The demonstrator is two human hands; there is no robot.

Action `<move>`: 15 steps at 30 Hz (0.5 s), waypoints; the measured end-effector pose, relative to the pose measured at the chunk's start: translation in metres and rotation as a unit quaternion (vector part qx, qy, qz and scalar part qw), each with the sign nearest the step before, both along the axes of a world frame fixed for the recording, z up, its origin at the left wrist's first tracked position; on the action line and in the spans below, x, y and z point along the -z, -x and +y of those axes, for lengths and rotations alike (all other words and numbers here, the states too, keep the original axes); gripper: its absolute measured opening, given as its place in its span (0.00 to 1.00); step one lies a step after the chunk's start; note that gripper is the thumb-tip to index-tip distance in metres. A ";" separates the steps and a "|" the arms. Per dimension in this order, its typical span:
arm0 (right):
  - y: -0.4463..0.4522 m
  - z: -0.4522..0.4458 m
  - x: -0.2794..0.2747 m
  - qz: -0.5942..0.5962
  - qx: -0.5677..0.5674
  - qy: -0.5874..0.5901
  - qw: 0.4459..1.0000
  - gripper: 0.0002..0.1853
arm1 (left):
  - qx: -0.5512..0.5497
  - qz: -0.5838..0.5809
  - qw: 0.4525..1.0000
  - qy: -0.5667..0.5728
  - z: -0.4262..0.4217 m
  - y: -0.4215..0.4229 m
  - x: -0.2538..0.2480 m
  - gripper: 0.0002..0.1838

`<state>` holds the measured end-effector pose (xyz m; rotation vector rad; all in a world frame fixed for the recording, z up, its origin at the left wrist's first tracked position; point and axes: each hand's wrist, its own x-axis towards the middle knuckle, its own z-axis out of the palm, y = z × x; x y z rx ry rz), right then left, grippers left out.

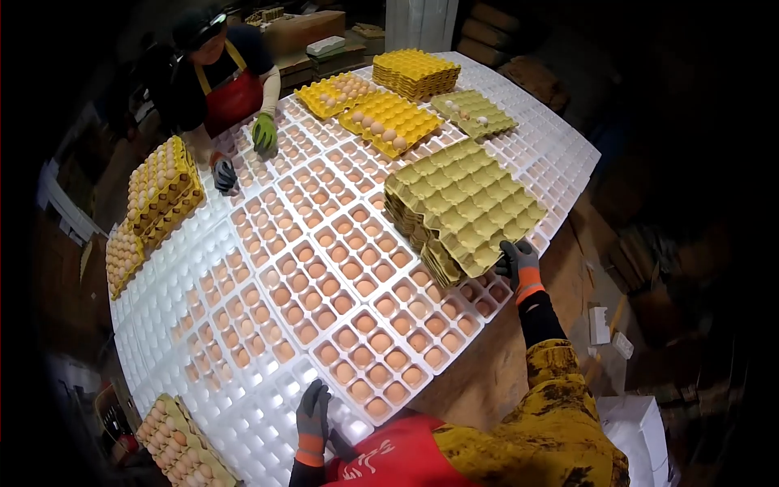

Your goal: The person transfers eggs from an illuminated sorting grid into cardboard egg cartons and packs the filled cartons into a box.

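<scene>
Dim, cluttered room, and the big surface (583,172) is mostly covered in white plastic trays (235,430), lots of them loaded with brown eggs (381,342). Close to the near edge, right of the middle, sits a thick stack of olive-green egg trays (471,203). The right hand (519,268), in a gray-and-orange glove, has its fingers at that stack's near corner; honestly can't tell if the grip is clamped on. The left hand (312,414) is at the near edge by the white trays, grip loose with the fingers stretched out. Over at the far edge a co-worker in a red apron (234,101) has a green glove (264,132) and a gray glove (223,173) above the trays. Yellow egg trays (166,187) full of eggs are stacked along that same edge.
</scene>
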<state>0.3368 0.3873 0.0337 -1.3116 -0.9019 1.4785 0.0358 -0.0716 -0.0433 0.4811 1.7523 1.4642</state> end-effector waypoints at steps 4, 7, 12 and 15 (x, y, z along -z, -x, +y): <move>-0.004 -0.019 0.007 -0.040 -0.064 0.012 0.997 0.16 | -0.008 -0.004 1.000 0.004 0.005 -0.001 -0.007 0.23; -0.009 -0.006 0.033 -0.259 0.056 -0.231 0.936 0.13 | -0.031 -0.004 1.000 0.004 0.000 -0.003 -0.001 0.24; 0.066 0.010 -0.056 -0.494 -0.017 -0.487 0.720 0.30 | 0.009 0.084 0.996 0.027 -0.020 -0.001 0.026 0.21; 0.082 0.073 0.019 -0.676 -0.109 -0.500 0.530 0.33 | -0.010 0.109 0.994 0.014 -0.019 -0.010 -0.013 0.22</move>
